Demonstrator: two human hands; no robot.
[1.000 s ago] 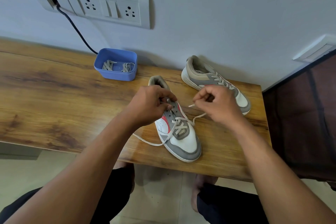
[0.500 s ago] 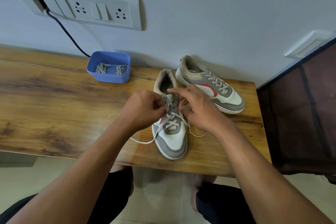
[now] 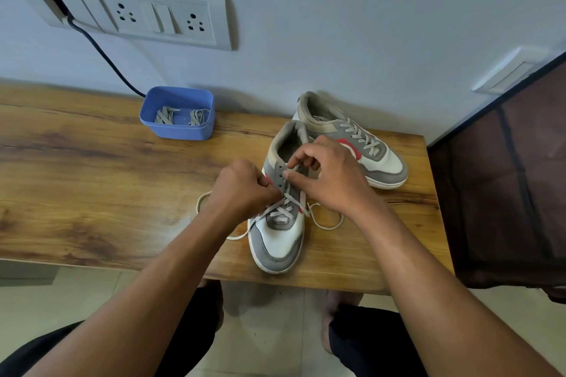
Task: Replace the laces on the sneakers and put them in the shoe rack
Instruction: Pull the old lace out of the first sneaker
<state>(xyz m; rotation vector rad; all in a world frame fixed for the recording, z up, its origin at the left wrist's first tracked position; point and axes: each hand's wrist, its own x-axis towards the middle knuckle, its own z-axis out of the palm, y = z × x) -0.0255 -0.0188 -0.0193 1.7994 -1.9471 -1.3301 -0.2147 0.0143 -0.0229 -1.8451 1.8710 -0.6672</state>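
Sneaker (image 3: 280, 236) near table (image 3: 92, 177) edge, toe twd us, half laced. Our L hand (image 3: 242, 193) pinches lace (image 3: 324, 220) at left eyelets; R hand (image 3: 330, 177) pinches it over tongue. 2nd sneaker (image 3: 364, 147) far right, laced. Blue tub (image 3: 177, 128) w/ spare laces (image 3: 180, 116) far left.

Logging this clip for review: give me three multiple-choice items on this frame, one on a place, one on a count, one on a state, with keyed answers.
1. Where is the blue tub?
A. on the floor
B. on the table by the wall
C. inside a sneaker

2. How many sneakers are on the table?
A. one
B. two
C. three

3. The near sneaker is:
A. fully laced
B. partly laced
C. without any lace

Answers: B, the tub sits at the table's back edge; B, the near sneaker and the far sneaker; B, upper eyelets are empty while the left hand and right hand work the lace.
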